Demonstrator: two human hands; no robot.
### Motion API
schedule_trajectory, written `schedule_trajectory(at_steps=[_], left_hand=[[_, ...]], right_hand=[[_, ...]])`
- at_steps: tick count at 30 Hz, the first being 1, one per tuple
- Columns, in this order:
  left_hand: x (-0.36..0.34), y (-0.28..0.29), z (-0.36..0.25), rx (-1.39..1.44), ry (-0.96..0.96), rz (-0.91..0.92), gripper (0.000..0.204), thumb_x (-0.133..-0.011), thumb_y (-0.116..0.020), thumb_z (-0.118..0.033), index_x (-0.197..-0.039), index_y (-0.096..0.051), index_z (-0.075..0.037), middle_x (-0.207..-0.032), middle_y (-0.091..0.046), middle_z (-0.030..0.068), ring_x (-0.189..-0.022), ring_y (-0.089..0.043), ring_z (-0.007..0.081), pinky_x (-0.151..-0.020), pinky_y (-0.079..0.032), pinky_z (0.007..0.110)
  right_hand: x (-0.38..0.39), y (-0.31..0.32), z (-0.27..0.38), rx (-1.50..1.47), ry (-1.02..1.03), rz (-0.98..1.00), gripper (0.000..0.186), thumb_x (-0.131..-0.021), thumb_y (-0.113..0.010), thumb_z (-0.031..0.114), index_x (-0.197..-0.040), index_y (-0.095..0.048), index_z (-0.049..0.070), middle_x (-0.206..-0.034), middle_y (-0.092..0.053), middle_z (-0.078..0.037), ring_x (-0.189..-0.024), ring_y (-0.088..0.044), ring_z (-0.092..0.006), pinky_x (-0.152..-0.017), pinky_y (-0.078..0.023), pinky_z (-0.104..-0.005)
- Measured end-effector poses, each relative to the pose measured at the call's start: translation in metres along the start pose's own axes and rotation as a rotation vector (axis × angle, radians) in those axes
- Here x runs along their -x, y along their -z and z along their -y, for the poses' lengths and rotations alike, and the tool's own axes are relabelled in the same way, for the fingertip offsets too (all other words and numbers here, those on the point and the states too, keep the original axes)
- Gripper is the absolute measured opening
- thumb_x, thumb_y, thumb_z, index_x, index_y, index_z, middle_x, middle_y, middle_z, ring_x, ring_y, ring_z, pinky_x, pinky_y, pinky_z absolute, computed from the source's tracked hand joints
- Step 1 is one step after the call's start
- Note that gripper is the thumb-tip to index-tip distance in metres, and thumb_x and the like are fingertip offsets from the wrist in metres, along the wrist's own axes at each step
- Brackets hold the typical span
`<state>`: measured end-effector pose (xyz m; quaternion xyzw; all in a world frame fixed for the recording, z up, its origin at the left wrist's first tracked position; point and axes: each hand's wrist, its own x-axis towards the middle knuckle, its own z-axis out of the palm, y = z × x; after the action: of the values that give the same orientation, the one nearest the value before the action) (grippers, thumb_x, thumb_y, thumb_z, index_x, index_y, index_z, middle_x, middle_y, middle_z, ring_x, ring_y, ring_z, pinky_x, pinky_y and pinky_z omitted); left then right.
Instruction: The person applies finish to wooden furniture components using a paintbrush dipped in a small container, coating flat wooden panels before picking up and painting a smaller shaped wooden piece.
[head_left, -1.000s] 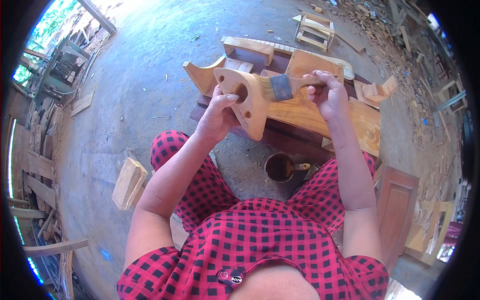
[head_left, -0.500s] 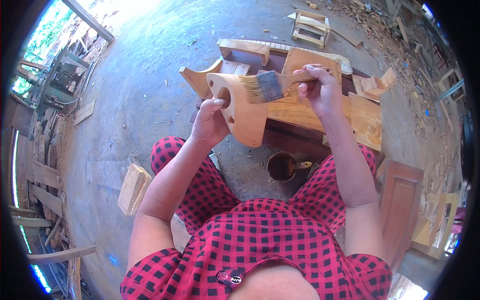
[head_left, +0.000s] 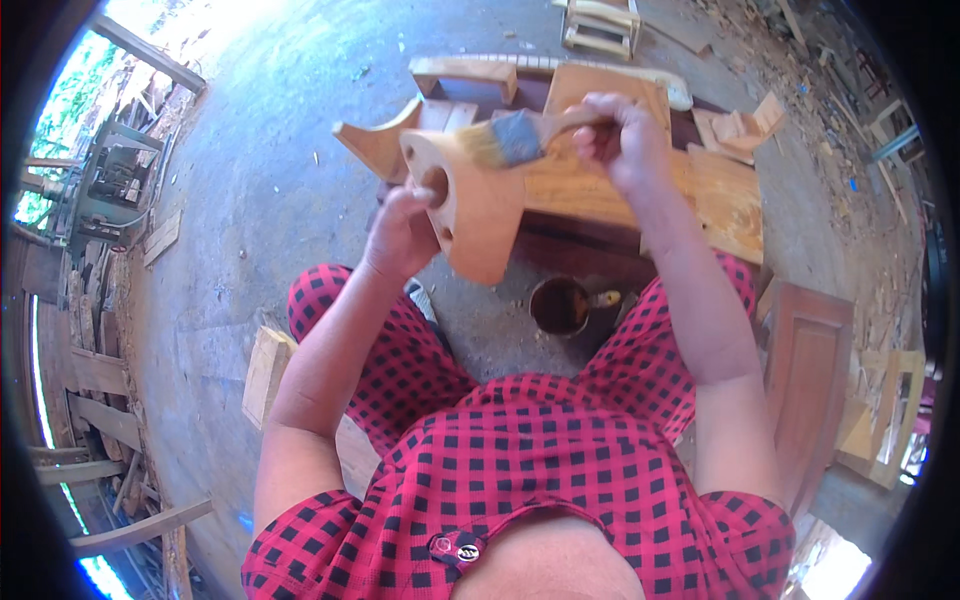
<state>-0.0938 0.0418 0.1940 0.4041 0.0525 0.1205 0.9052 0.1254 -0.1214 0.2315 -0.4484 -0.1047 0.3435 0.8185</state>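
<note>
My left hand (head_left: 398, 232) grips a pale, curved wooden piece (head_left: 485, 237) with several holes, thumb at the large hole. My right hand (head_left: 628, 143) is closed on the handle of a wide paintbrush (head_left: 515, 137) with a grey-blue band and yellowish bristles. The blurred bristles are at the upper face of the wooden piece; whether they touch it I cannot tell. Between my legs on the floor stands a can (head_left: 555, 308) of dark brown liquid with a yellowish handle beside its rim.
A low dark bench bears wooden boards (head_left: 720, 220), a short block piece (head_left: 462, 72) and angled offcuts (head_left: 750, 130). A wooden frame (head_left: 600, 25) is farther back. A panelled board (head_left: 812, 360) leans at my right, a block (head_left: 268, 375) at my left. Machinery (head_left: 105, 190) and scrap line the left side.
The wooden piece has turned to show more of its side face. The brush and both hands appear higher in the picture and shifted left, with the view itself also shifted.
</note>
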Motion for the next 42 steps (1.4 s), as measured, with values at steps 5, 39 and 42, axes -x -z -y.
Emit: schedule_trajectory(at_steps=[5,39,42], left_hand=[[0.007,0.025,-0.024,0.196,-0.045,-0.065,0.051,-0.083,-0.046,-0.029,-0.127,-0.047,-0.003,-0.121,-0.058,0.0114,-0.112,-0.056,0.0267,-0.099,-0.042,0.043],[-0.001,0.003,-0.044,0.214,-0.328,-0.279,0.049,-0.078,-0.051,-0.038,-0.118,-0.057,-0.012,-0.122,-0.058,0.0053,-0.116,-0.052,0.0278,-0.102,-0.036,0.048],[0.003,-0.005,-0.04,0.288,-0.283,-0.224,0.05,-0.078,-0.051,-0.04,-0.119,-0.056,-0.013,-0.123,-0.057,0.005,-0.117,-0.051,0.0283,-0.102,-0.037,0.049]], right_hand=[[0.003,0.031,0.014,0.379,-0.032,0.09,0.021,-0.084,-0.064,0.024,-0.098,-0.062,0.008,-0.084,-0.068,-0.011,-0.067,-0.063,-0.0222,-0.059,-0.05,-0.029],[0.111,0.142,-0.217,1.26,-0.1,0.099,0.031,-0.084,-0.057,0.031,-0.094,-0.065,0.003,-0.089,-0.066,-0.02,-0.087,-0.064,-0.0346,-0.074,-0.049,-0.0418],[0.121,0.126,-0.196,1.215,-0.216,0.288,0.024,-0.09,-0.059,0.024,-0.092,-0.063,0.0,-0.066,-0.061,-0.003,-0.062,-0.057,-0.0109,-0.058,-0.045,-0.0269]])
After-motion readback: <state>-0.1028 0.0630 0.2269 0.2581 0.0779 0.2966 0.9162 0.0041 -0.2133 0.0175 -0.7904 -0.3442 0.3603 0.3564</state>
